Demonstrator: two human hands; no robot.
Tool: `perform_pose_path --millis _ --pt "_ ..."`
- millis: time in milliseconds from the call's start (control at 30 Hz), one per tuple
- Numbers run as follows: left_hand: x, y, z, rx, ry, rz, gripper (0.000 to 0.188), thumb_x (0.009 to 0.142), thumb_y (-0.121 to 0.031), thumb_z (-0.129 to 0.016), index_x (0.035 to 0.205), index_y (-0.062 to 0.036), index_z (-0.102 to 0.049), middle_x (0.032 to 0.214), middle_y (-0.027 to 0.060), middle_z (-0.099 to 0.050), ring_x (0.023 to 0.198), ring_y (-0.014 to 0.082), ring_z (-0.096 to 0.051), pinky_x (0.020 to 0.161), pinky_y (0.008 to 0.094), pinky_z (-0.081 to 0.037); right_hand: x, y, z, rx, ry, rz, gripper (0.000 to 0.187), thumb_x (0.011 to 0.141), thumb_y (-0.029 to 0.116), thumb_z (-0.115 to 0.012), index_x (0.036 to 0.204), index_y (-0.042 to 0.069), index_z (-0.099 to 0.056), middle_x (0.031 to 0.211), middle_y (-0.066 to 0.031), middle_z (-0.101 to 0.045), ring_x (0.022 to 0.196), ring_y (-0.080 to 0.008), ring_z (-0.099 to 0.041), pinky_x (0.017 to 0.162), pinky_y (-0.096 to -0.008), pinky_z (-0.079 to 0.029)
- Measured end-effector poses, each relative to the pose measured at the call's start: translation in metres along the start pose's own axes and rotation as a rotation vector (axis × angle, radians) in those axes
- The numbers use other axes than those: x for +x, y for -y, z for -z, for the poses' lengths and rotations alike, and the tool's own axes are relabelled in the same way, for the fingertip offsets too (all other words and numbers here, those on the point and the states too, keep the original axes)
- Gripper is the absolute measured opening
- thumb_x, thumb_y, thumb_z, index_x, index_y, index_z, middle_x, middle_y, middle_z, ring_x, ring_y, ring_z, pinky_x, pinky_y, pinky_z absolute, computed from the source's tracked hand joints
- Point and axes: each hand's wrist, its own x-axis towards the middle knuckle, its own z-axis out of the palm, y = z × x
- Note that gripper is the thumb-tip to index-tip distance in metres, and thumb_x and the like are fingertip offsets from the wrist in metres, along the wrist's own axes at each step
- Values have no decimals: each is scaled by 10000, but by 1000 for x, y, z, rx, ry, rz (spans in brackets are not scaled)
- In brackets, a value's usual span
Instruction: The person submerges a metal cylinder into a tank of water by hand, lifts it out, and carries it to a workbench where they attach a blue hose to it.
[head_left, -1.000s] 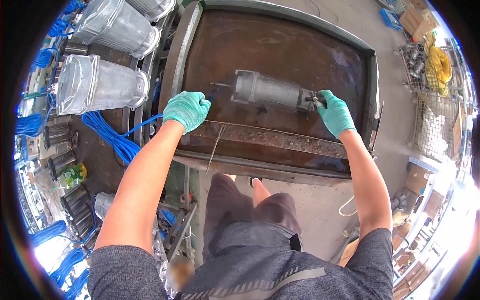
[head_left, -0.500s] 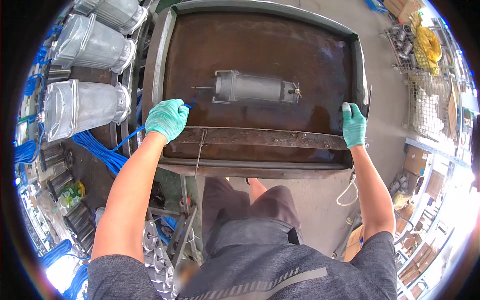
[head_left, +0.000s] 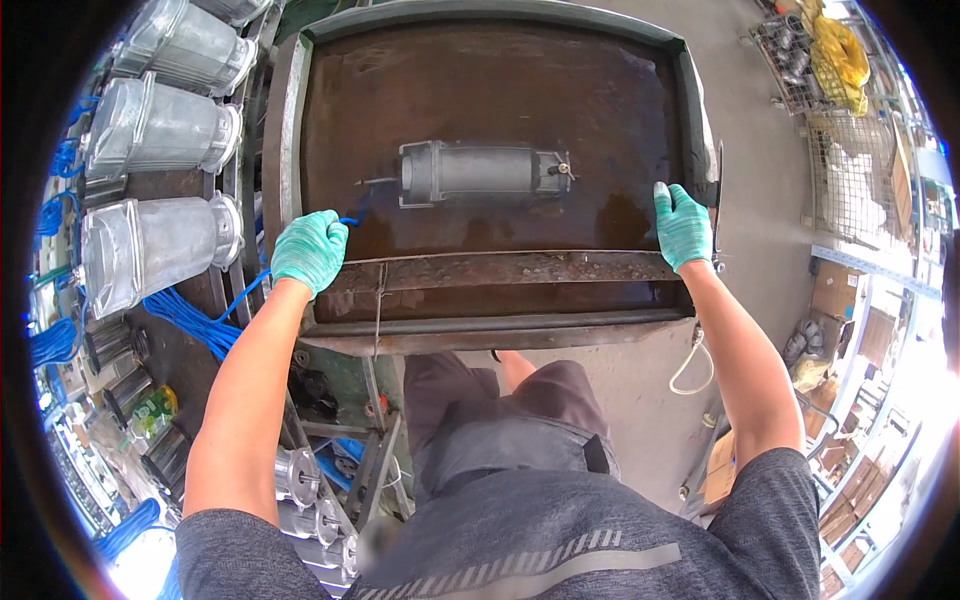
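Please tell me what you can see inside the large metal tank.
A grey cylinder lies in what looks like water, and a rusty bar crosses the near side. The cylinder's underside and whatever lies beneath it are hidden.

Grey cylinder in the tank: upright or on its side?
On its side: the grey cylinder lies with its long body running left to right across the tank.

Blue cable (head_left: 195, 322) partly hidden, seemingly inside left hand (head_left: 311, 252), uppermost housing (head_left: 238, 9) cut off

2 hands (head_left: 310, 252) (head_left: 686, 226), 1 tank (head_left: 290, 140), 1 submerged cyl. (head_left: 485, 171), approx. 4 metal hsgs. (head_left: 160, 250)
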Motion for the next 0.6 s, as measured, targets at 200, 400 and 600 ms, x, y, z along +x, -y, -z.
perform_pose_path --millis 200,400,600 --pt "-2 -1 -1 -7 -41 -19 230 971 -269 -546 921 -77 -661 954 214 -683 923 458 -633 806 542 -516 -1 4 4 2 25 -9 439 1065 462 -480 1110 82 -695 990 -261 -714 929 -480 -672 829 -546 -544" --pt "-3 -1 -1 -3 -46 -21 233 972 -268 -542 946 -74 -669 981 212 -689 928 458 -636 814 540 -518 -1 6 6 -9 29 -10 429 1067 456 -479 1091 84 -690 983 -261 -713 921 -477 -674 814 -542 -548" --pt "-2 0 -3 -11 -47 -28 238 972 -269 -542 942 -71 -671 969 214 -692 925 458 -641 813 542 -522 0 5 5 -20 43 -10 420 1066 452 -484 1081 84 -684 971 -258 -713 914 -475 -674 801 -540 -548"
